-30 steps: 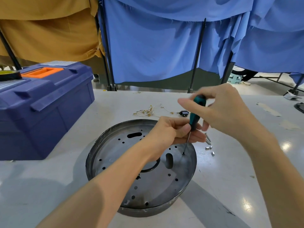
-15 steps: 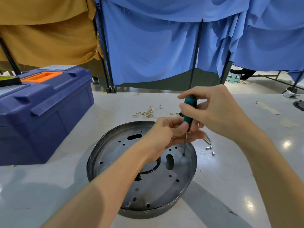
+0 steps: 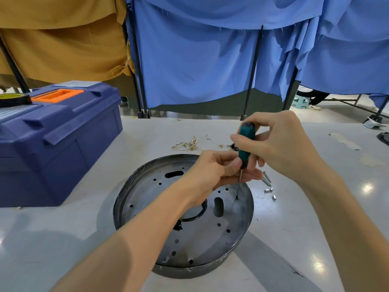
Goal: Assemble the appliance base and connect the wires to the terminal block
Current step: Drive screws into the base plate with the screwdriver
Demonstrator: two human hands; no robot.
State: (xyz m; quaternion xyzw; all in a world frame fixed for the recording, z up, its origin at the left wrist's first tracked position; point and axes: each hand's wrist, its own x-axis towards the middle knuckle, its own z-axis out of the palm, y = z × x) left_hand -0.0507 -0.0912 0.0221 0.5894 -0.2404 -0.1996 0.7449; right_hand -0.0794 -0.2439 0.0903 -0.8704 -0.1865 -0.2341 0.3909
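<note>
A person's right hand [image 3: 280,148], at centre right of the frame, grips the teal handle of a screwdriver [image 3: 246,142], thumb and fingers curled round it. The tool stands nearly upright, its tip set on a screw [image 3: 236,197] in the right part of a round metal appliance base [image 3: 151,199]. The left hand [image 3: 212,173] reaches in over the base from the lower left, thumb and fingers pinching the screwdriver where handle meets shaft. The base, a shallow dark pan pierced with holes and slots, lies flat on the pale desk [image 3: 315,228] at centre frame. A tangle of thin wires [image 3: 191,144] lies on the desk just above the base, and loose metal fasteners [image 3: 269,189] sit just beside its right rim. A blue toolbox [image 3: 59,148] with an orange handle stands at the left; blue curtains [image 3: 200,66] hang across the upper frame.
</note>
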